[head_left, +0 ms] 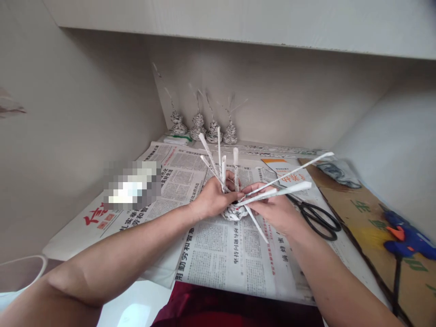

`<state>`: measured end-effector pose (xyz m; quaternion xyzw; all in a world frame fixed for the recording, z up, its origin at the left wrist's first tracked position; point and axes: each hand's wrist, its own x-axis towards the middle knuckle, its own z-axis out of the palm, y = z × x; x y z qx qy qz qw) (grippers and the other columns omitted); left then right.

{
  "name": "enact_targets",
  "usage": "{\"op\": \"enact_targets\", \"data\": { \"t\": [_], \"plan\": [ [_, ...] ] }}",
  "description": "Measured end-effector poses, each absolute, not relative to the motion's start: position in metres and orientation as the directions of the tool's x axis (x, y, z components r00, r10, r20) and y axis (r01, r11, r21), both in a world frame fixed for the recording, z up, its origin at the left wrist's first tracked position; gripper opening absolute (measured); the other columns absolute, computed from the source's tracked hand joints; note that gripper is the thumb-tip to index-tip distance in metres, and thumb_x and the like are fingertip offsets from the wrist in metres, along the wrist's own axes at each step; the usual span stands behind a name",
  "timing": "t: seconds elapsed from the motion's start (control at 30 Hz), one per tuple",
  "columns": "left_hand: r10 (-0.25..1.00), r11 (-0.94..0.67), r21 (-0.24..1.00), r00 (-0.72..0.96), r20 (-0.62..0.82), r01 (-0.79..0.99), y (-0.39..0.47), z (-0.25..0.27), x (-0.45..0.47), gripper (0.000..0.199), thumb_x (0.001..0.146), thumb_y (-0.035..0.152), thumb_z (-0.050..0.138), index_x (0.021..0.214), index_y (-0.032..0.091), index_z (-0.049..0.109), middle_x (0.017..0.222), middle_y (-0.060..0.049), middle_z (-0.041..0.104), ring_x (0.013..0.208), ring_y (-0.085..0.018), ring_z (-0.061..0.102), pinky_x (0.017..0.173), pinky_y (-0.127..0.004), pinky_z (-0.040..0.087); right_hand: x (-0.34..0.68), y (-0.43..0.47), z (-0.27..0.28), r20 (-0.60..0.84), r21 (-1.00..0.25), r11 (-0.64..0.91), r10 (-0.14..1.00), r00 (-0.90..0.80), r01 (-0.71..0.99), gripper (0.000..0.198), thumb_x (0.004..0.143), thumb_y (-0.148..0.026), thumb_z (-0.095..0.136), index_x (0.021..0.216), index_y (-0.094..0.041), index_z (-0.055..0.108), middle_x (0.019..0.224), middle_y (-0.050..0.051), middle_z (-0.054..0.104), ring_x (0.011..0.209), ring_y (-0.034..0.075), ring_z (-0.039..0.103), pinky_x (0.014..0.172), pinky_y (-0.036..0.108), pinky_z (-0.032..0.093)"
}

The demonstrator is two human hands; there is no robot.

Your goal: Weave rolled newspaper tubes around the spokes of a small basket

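Between my two hands is a small woven newspaper basket point(235, 213), just above the newspaper-covered surface. Several rolled paper strips point(236, 170) stick up and outward from it. My left hand point(218, 195) is closed on its left side, thumb pressed in at the top near the middle. My right hand point(269, 206) grips the right side, with a long thin paper strip point(293, 172) and thicker ones passing over or between its fingers. One strip point(257, 225) points down toward me below the right hand. The exact pinch of the fingertips is partly hidden by the strips.
Black-handled scissors point(318, 220) lie right of my right hand. Farther right, a blue glue gun point(408, 236) rests on cardboard point(368, 227). Several woven gourd shapes point(230, 132) stand along the back wall. Long paper rolls point(272, 151) lie behind the newspaper point(218, 263). A shelf point(238, 20) overhangs.
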<state>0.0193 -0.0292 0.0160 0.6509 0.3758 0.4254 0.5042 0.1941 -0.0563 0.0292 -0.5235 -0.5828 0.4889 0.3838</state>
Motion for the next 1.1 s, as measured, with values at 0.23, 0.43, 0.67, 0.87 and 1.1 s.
{"op": "enact_targets", "data": {
  "t": [0.23,0.43,0.67,0.87,1.1],
  "plan": [
    [0.915,-0.125,0.989,0.396,0.083,0.08,-0.024,0.023,0.013,0.018,0.075,0.025,0.071,0.085,0.015,0.06,0.071,0.0,0.066,0.064,-0.013,0.061,0.063,-0.026,0.047,0.199,-0.056,0.025,-0.013,-0.934,0.062,0.979,-0.205,0.352,0.007,0.077,-0.025,0.067,0.082,-0.021,0.068,0.074,0.003,0.071,0.066,0.016,0.066,0.061,0.028,0.052],
    [0.711,-0.037,0.998,0.703,-0.01,0.052,-0.014,0.043,-0.012,0.046,0.067,0.02,0.079,0.111,0.02,0.063,0.102,-0.008,0.072,0.091,-0.02,0.069,0.082,-0.035,0.053,0.2,-0.055,0.026,0.025,-0.885,0.101,0.985,-0.171,0.455,0.008,0.076,-0.027,0.069,0.08,-0.021,0.068,0.074,0.002,0.071,0.068,0.017,0.066,0.061,0.028,0.05],
    [0.619,-0.066,0.995,0.785,-0.022,0.08,-0.002,0.05,-0.03,0.049,0.067,0.011,0.077,0.114,0.023,0.067,0.11,-0.01,0.071,0.101,-0.023,0.068,0.084,-0.034,0.054,0.201,-0.055,0.024,0.02,-0.901,0.101,0.981,-0.192,0.423,0.007,0.078,-0.028,0.067,0.08,-0.021,0.065,0.072,0.001,0.071,0.066,0.016,0.067,0.059,0.026,0.049],
    [0.678,0.008,0.999,0.734,-0.043,0.051,0.005,0.036,-0.024,0.037,0.072,0.022,0.076,0.109,0.018,0.068,0.101,-0.009,0.073,0.088,-0.018,0.068,0.081,-0.033,0.054,0.2,-0.056,0.025,0.021,-0.905,0.1,0.981,-0.193,0.413,0.009,0.079,-0.029,0.066,0.078,-0.021,0.063,0.07,0.001,0.07,0.064,0.016,0.066,0.057,0.026,0.049],
    [0.724,-0.061,0.99,0.688,-0.044,0.128,0.006,0.028,-0.017,0.023,0.077,0.031,0.072,0.094,0.015,0.072,0.083,-0.004,0.072,0.071,-0.013,0.064,0.069,-0.027,0.052,0.197,-0.058,0.028,0.074,-0.88,0.162,0.975,-0.207,0.447,0.008,0.08,-0.029,0.066,0.079,-0.021,0.065,0.071,0.0,0.07,0.064,0.015,0.064,0.057,0.025,0.048]
  ]
}}
